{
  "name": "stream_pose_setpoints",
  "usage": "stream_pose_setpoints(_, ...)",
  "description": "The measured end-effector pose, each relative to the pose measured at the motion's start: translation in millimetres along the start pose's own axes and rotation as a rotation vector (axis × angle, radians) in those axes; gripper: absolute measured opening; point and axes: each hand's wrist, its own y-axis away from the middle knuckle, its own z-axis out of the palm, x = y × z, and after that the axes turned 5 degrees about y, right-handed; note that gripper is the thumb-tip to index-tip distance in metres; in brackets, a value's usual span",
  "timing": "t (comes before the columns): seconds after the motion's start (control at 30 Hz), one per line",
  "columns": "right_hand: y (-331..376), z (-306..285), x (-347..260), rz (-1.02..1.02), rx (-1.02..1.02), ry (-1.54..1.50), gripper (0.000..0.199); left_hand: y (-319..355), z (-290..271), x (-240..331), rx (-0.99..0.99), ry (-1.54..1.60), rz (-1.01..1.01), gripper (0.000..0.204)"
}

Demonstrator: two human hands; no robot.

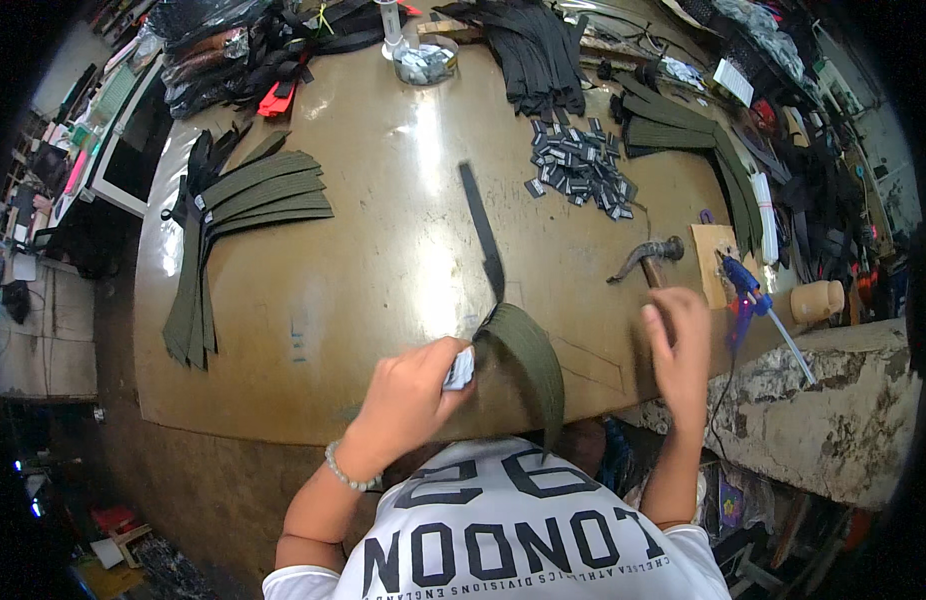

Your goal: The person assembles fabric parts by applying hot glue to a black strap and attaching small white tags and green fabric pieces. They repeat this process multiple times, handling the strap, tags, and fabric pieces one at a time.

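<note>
My left hand [408, 390] is closed on an olive-green webbing strap [531, 345], which arches to the right and hangs over the table's near edge. A small grey-white piece [460, 370] shows at its fingertips; its kind is unclear. From the strap, a narrow black strip [479, 215] runs away across the table. My right hand [680, 335], slightly blurred, has its thumb apart from its fingers, beside the handle end of a hammer [645, 258]. The hammer lies on the table; no firm grip on it shows.
Small black-and-grey labels [578, 165] lie heaped beyond the hammer. Olive straps fan out at left [268, 195] and far right [673, 125]. A blue glue gun [745, 280] rests by a tan board [716, 262]. Black straps [538, 55] and a tub of pale pieces [425, 65] are at the back.
</note>
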Motion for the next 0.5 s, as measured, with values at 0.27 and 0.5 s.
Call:
stream_pose_setpoints(0.27, -42, 63, -88, 0.077, -0.398, -1.044, 0.033, -16, 35, 26, 0.150, 0.432, -0.112, 0.011)
stream_pose_setpoints(0.5, -61, 53, -66, -0.040, -0.995, -0.968, 0.026, -25, 4, 7, 0.241, -0.021, -0.086, 0.022)
